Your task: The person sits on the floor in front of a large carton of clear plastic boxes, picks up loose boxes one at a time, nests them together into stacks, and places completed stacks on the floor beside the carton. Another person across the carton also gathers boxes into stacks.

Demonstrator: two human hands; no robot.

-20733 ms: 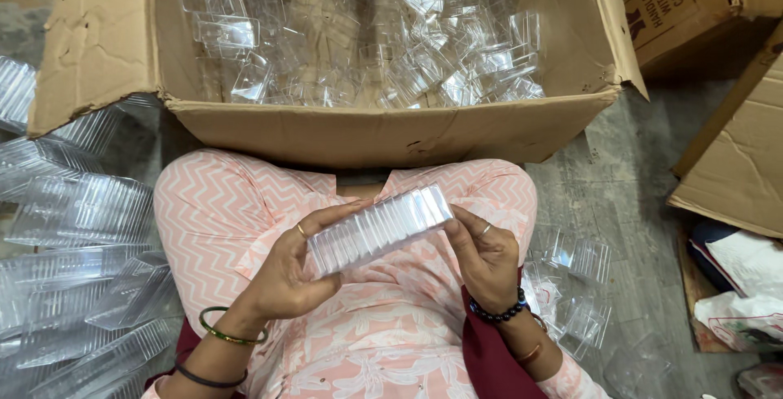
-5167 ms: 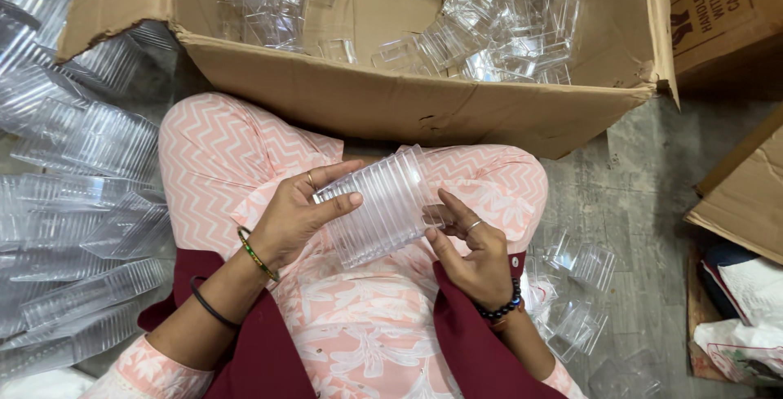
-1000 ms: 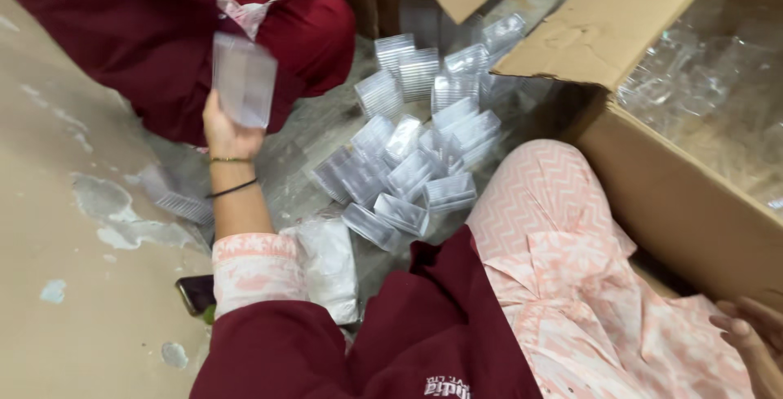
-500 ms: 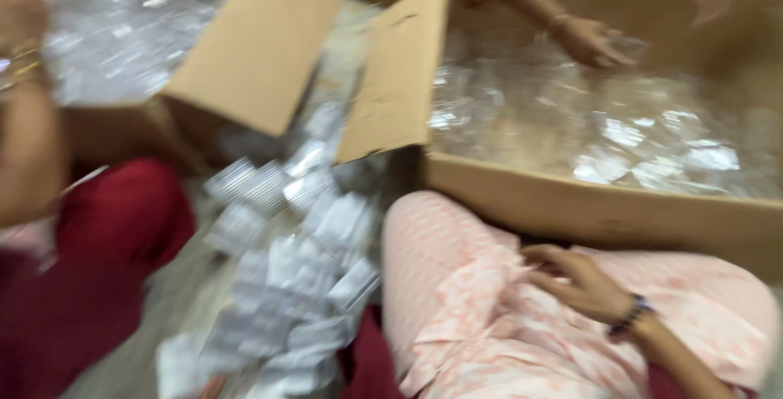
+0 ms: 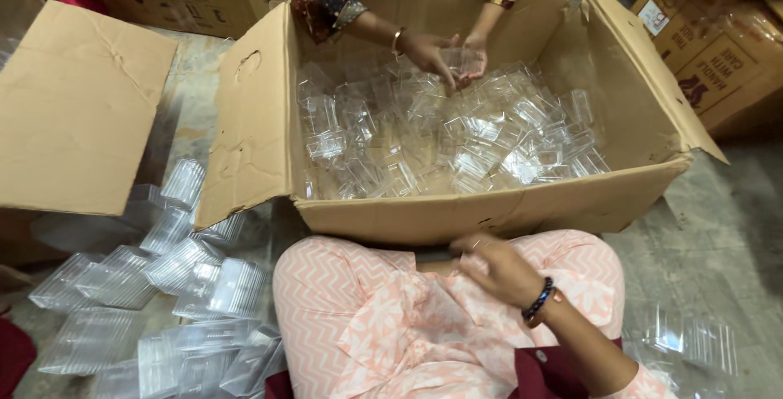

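Head camera looks steeply down, close over lap and cardboard box (image 5: 489, 211).

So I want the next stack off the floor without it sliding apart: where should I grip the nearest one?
Probably grip the stack beside the knee across its long ribbed sides, coming from above. It lies on its side, so squeezing from both ends keeps the nested containers together. The right hand is empty.
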